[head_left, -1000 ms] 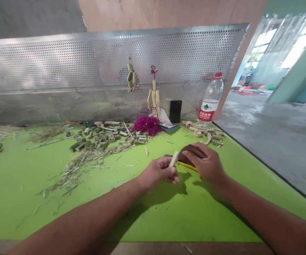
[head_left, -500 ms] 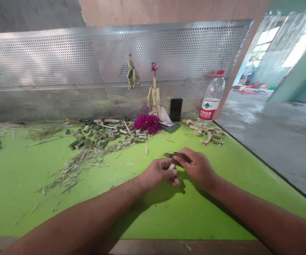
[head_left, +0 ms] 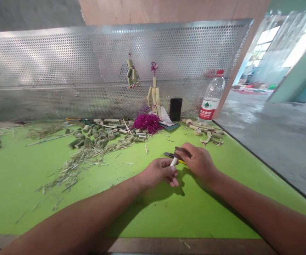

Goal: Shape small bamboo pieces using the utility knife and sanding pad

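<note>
My left hand (head_left: 162,172) pinches a short, pale bamboo piece (head_left: 173,162) between thumb and fingers, its free end pointing up and to the right. In my right hand (head_left: 199,160) is a folded dark brown strip, which looks like sandpaper (head_left: 182,152). Its lower end touches or nearly touches the tip of the bamboo piece. A utility knife (head_left: 168,154) with a yellow part lies on the green tabletop just behind the hands, partly hidden by them.
Cut bamboo pieces (head_left: 96,136) and shavings (head_left: 73,166) spread at the left, beside a magenta string heap (head_left: 147,123). Bamboo figures (head_left: 154,94) hang on the perforated metal panel (head_left: 89,71). A phone (head_left: 176,109), a water bottle (head_left: 211,97) and jointed bamboo parts (head_left: 208,132) stand or lie at the back right.
My right hand has moved slightly up with the sandpaper, uncovering more of the bamboo piece and the knife's yellow part. My left hand has stayed nearly in place.
</note>
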`<state>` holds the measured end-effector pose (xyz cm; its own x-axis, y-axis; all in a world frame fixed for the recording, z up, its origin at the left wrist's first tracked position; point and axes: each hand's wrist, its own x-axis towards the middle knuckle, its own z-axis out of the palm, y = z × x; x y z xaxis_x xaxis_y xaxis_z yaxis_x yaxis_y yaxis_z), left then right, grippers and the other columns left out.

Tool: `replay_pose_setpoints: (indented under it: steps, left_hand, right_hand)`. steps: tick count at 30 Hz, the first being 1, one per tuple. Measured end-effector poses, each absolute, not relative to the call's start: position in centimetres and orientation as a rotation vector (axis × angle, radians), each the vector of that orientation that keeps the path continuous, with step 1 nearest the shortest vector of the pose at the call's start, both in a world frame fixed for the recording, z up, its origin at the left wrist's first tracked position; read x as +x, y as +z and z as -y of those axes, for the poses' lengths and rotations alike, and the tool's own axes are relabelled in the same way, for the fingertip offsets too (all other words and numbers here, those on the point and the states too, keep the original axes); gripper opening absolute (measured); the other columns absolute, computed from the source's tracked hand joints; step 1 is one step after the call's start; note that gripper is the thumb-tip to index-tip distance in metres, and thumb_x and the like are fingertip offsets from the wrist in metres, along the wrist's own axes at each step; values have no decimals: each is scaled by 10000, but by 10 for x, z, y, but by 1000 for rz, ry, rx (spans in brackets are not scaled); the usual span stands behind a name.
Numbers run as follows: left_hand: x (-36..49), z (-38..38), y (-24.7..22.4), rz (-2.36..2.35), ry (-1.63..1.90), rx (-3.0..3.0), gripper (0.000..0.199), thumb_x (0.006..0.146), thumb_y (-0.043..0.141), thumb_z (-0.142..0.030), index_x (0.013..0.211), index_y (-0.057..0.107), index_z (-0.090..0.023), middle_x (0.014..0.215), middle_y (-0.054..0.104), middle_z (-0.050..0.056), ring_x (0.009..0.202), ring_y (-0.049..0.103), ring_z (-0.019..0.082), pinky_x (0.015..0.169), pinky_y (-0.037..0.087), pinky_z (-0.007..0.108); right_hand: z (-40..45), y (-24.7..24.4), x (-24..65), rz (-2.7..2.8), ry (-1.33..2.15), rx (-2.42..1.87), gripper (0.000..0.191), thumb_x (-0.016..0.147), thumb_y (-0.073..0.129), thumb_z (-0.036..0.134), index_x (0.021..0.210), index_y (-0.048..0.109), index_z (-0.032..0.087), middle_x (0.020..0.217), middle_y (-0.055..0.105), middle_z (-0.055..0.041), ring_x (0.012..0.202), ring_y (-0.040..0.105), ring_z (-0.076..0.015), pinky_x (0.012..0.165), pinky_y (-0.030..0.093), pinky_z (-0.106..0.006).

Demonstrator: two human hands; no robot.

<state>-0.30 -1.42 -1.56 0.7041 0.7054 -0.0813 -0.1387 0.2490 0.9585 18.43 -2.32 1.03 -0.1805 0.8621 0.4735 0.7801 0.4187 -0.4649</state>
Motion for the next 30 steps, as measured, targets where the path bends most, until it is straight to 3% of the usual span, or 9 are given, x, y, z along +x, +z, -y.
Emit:
replay_pose_setpoints:
  steps: [9, 15, 30]
  left_hand:
    - [-3, 15, -14, -533, 619, 1182, 196, 867, 678, -275, 916, 617, -95, 709, 660, 60, 619, 674, 137, 615, 548, 259]
    - [-4, 14, -18, -564, 656, 1146, 252, 870, 676, -247, 1057, 621, -88, 700, 649, 50, 613, 666, 128, 607, 543, 245]
    - [-4, 16, -13, -566, 653, 1152, 155, 879, 658, -232, 933, 620, -92, 746, 650, 51, 618, 664, 116, 603, 550, 236]
  right_hand:
    - [25, 11, 183, 2099, 112, -1380, 265, 921, 542, 382, 756, 636, 197, 599, 621, -6, 520, 497, -129, 525, 265, -243]
    - [22, 13, 186, 2040, 106, -1415, 278, 916, 542, 404, 732, 610, 206, 577, 589, 9, 498, 457, -122, 512, 230, -245]
    - [25, 12, 182, 2118, 197, -1367, 264, 910, 558, 382, 724, 603, 201, 579, 595, 13, 497, 469, -118, 510, 239, -238]
